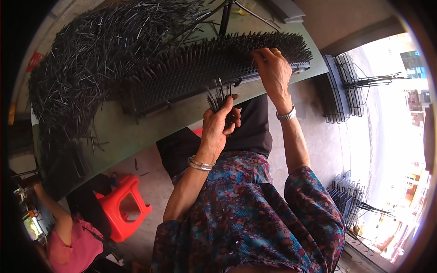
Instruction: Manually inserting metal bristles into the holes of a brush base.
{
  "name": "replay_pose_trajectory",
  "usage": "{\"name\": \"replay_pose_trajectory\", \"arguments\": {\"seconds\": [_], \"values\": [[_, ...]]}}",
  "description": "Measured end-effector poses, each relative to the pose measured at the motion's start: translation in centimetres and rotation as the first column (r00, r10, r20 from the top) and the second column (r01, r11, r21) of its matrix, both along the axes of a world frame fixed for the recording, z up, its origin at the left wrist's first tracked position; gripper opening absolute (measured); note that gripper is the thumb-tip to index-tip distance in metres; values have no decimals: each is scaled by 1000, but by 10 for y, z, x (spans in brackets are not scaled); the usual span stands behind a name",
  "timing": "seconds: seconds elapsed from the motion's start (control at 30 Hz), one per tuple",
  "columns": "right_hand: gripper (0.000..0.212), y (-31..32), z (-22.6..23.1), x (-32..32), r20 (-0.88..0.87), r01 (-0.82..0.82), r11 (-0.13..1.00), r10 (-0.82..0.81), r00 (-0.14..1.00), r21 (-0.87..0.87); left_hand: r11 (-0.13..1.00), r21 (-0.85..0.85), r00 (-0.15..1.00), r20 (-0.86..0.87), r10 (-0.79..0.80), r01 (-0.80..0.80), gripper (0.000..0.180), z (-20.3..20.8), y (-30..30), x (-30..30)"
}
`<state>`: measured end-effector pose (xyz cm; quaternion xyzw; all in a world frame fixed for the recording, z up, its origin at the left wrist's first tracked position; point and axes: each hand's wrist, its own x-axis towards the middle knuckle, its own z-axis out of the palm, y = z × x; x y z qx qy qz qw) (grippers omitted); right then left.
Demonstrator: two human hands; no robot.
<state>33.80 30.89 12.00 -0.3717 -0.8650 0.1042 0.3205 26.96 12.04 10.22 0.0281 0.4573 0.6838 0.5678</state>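
Note:
My left hand (216, 125) is closed around a small bundle of thin black sticks (218, 93), which point up past the thumb at the near edge of the table. Over the right part of a long black perforated rack (168, 86), my right hand (275, 75) reaches down with bent fingers drawn together. What those fingertips hold, if anything, is hidden. Many similar black sticks (218, 48) stand upright in the rack's holes, densely along its far side and right end. Bare holes show along the near left part.
A big loose heap of black sticks (91, 59) covers the table's left side. Behind the rack stands a dark metal stand (226, 18). A red plastic stool (114, 204) and a person in pink (86, 243) are at lower left. Black wire racks (337, 91) stand at right.

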Motion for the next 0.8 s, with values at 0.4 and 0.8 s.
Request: {"name": "replay_pose_trajectory", "arguments": {"seconds": [0.4, 0.8], "values": [[14, -2, 1, 6, 12, 93, 995, -93, 996, 35, 1000, 7, 1000, -10, -19, 19, 34, -1, -3, 0], [23, -59, 4, 28, -268, -305, 656, 159, 950, -690, 999, -23, 998, -35, -50, 49, 34, 0, 0, 0]]}}
